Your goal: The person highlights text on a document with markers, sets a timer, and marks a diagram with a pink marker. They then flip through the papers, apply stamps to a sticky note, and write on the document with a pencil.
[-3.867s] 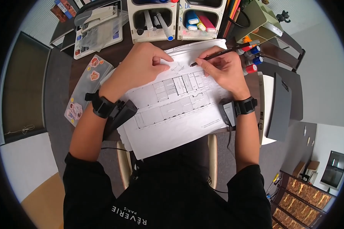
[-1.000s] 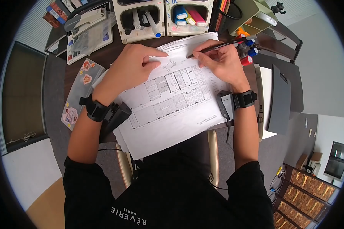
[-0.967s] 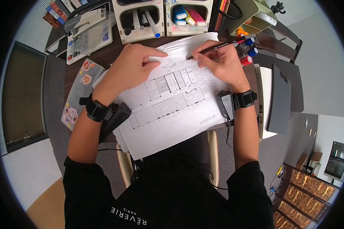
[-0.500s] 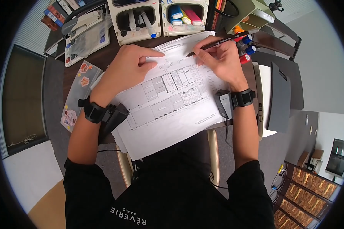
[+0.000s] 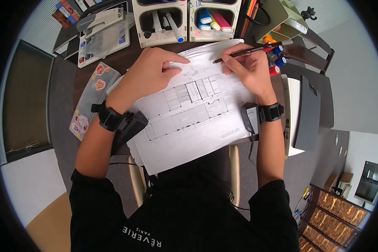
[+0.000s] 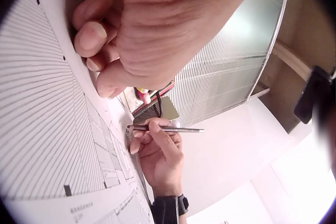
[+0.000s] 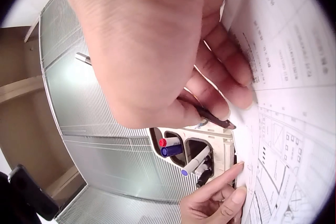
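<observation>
My right hand (image 5: 252, 75) pinches a dark pencil (image 5: 260, 49) with a silvery back end. Its tip is right at the top sheet of a paper stack (image 5: 176, 153), above a printed floor plan (image 5: 189, 109). A small hand-drawn sketch (image 5: 191, 72) and fainter loops lie left of the tip. On the left part of the sheet rests my left hand (image 5: 149, 71), holding nothing. Its index finger and thumb reach out towards the sketch, while the other fingers fold underneath in the left wrist view. From the right wrist, the pencil (image 7: 218, 120) shows between thumb and fingers.
Pen holders (image 5: 161, 40) with markers and highlighters stand behind the paper. Red and blue capped markers (image 5: 277, 61) lie beyond my right hand. A stickered clear case (image 5: 94, 96) sits at left, a white tray with a stapler (image 5: 107, 38) at back left, a grey-and-white device (image 5: 304, 113) at right.
The pencil tip has moved right and farther from me, and small new pencil loops show beside the sketch. My left hand keeps its place on the paper; the head view has shifted slightly.
</observation>
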Action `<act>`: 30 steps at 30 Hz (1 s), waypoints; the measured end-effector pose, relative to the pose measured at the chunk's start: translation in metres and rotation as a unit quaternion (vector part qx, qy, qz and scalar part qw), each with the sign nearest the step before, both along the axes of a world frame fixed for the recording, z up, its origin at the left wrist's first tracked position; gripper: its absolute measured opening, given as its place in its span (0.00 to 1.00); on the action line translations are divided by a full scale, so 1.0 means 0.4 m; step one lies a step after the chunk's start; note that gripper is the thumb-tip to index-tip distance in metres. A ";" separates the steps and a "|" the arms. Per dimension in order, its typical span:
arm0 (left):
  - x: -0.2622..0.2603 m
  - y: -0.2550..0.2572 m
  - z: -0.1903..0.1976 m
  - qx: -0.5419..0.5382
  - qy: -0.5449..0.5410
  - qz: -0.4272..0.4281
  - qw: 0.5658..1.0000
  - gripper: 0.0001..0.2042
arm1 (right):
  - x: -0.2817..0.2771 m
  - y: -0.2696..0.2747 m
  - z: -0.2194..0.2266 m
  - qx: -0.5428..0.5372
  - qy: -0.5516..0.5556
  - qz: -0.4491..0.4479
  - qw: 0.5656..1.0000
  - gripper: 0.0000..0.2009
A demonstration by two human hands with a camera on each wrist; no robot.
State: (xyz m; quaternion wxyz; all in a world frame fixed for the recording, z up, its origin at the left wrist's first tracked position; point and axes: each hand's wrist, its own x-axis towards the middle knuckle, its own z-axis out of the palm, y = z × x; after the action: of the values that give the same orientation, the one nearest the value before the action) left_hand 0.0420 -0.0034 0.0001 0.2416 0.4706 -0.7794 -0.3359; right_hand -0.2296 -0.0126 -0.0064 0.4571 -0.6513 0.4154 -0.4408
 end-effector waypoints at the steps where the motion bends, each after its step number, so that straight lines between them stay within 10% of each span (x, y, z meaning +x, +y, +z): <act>1: 0.001 -0.001 -0.002 0.007 0.004 0.002 1.000 0.14 | -0.002 -0.001 0.001 0.006 0.001 0.002 1.000 0.04; 14: 0.018 -0.009 0.001 -0.015 0.008 0.007 1.000 0.10 | -0.031 -0.004 0.021 0.009 -0.073 0.161 0.984 0.10; 30: 0.032 -0.035 -0.019 0.029 0.039 0.001 0.999 0.11 | -0.006 0.011 0.034 0.033 0.019 0.092 0.995 0.02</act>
State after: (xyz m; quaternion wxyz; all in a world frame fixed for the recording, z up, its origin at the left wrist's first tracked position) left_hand 0.0547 -0.0172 -0.0076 0.2584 0.4649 -0.7589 -0.3757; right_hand -0.2318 -0.0083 0.0073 0.5090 -0.6797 0.3769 -0.3699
